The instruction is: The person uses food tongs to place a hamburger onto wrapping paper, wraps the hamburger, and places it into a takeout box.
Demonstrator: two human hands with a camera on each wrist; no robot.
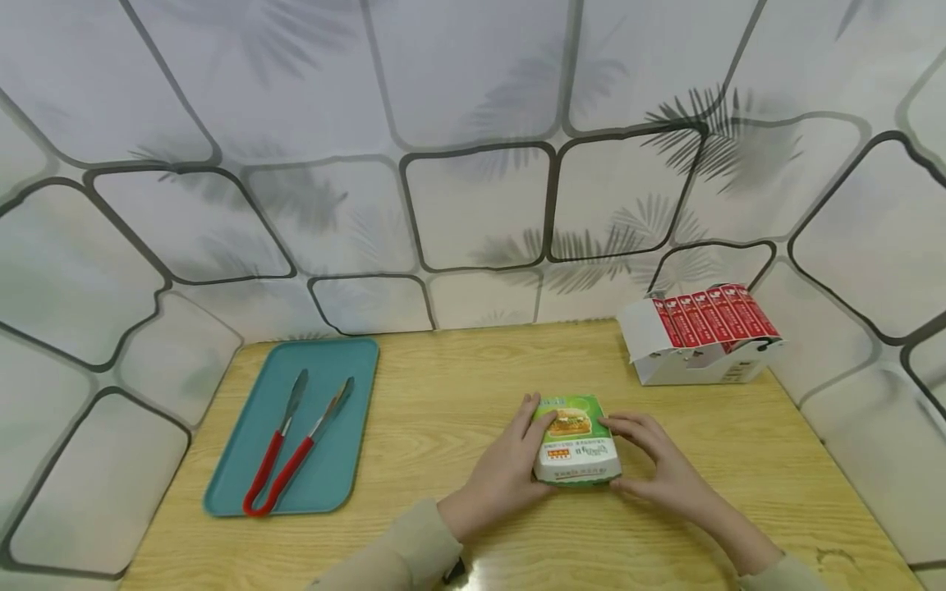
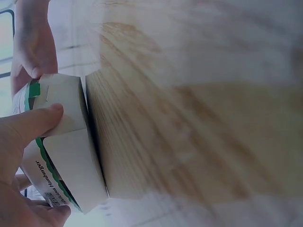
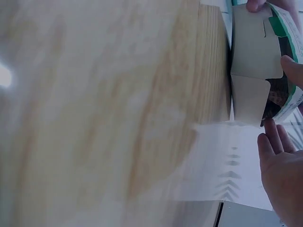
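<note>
Cardboard burger box (image 1: 577, 450) — glossy, squarish — gripped between left hand (image 1: 505, 469), right hand (image 1: 660, 468).

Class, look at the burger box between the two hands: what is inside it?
The burger box sits closed on the table, gripped by both hands; its contents are hidden by the lid.
</note>
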